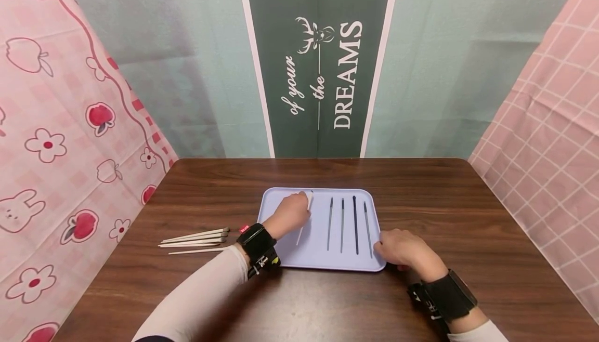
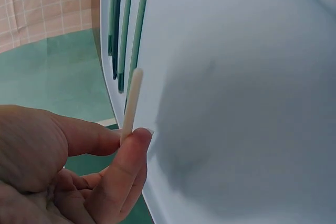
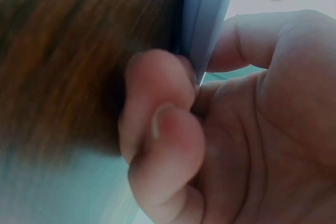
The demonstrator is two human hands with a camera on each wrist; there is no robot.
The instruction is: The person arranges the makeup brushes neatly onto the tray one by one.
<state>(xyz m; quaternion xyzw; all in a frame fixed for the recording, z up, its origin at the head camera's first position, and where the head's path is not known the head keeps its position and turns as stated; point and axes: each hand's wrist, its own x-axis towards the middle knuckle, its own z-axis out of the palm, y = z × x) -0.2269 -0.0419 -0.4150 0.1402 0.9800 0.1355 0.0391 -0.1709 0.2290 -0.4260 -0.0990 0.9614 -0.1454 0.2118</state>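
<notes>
Pinching a pale brush (image 2: 132, 98) in the left hand (image 1: 291, 212), mid-frame.
Gripping the lilac tray (image 1: 312, 260) with the right hand (image 1: 401, 247), lower right.

- The left hand (image 1: 291, 212) is holding a pale brush (image 1: 300, 234) over the lilac tray (image 1: 318, 207).
- The right hand (image 1: 401, 247) is touching the tray's right edge.
- Four dark brushes (image 1: 356, 227) are lying side by side in the tray's right half.
- Several cream brushes (image 1: 206, 234) are lying left of it on the tabletop (image 1: 421, 186).
</notes>
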